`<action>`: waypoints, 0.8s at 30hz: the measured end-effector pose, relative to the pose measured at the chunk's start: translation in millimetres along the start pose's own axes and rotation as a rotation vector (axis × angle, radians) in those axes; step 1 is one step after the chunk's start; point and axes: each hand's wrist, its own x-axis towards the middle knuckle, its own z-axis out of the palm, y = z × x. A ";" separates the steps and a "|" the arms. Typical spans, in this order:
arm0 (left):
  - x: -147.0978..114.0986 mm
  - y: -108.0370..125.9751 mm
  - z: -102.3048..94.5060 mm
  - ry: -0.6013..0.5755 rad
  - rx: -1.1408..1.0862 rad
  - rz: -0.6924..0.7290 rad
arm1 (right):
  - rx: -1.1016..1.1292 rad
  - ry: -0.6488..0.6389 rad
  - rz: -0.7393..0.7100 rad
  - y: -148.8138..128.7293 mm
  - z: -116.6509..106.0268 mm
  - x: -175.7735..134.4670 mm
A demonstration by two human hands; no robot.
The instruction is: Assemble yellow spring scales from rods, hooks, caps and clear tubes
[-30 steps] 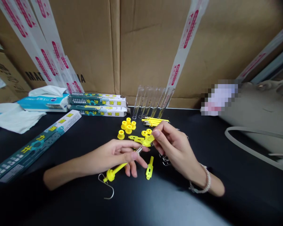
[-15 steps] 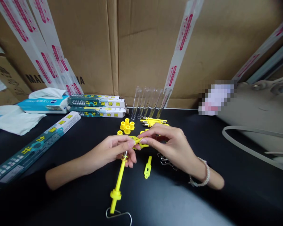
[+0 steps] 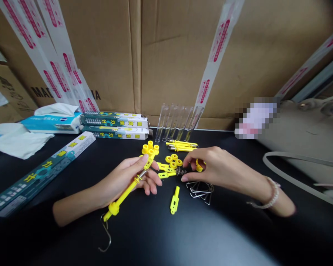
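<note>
My left hand (image 3: 124, 177) pinches the upper end of a yellow spring scale rod (image 3: 127, 190), which slants down toward me. A metal spring and a thin ring sit near its upper part, and a wire hook (image 3: 108, 236) dangles from its low end. My right hand (image 3: 208, 166) is over the parts on the right, thumb and fingers apart, by small dark coiled springs (image 3: 181, 171). Under its palm yellow pieces (image 3: 199, 166) are partly hidden. Between the hands lie flat yellow slotted pieces (image 3: 166, 174) and yellow rings (image 3: 174, 161). Nearer me rests a single slotted piece (image 3: 174, 200).
Wire hooks (image 3: 199, 192) lie in a heap below my right hand. Clear tubes (image 3: 173, 123) stand at the back beside printed boxes (image 3: 113, 122), with yellow rods (image 3: 182, 145) in front. A long box (image 3: 44, 171) and tissues (image 3: 24, 140) are left; a grey bag (image 3: 302, 136) is right.
My right hand has let go of the rod's upper end and moved right to the small springs. My left hand has tilted the rod, its hook end swinging left.
</note>
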 end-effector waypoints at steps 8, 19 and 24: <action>-0.2 -1.1 1.9 0.020 0.004 0.026 | 0.058 -0.074 0.002 4.9 7.7 3.0; 0.0 -2.4 1.0 0.012 -0.017 0.015 | 0.339 0.083 0.024 -9.7 -2.1 1.8; 1.5 -4.1 -1.0 -0.039 0.051 0.035 | 0.844 0.350 -0.033 -43.8 25.6 -0.2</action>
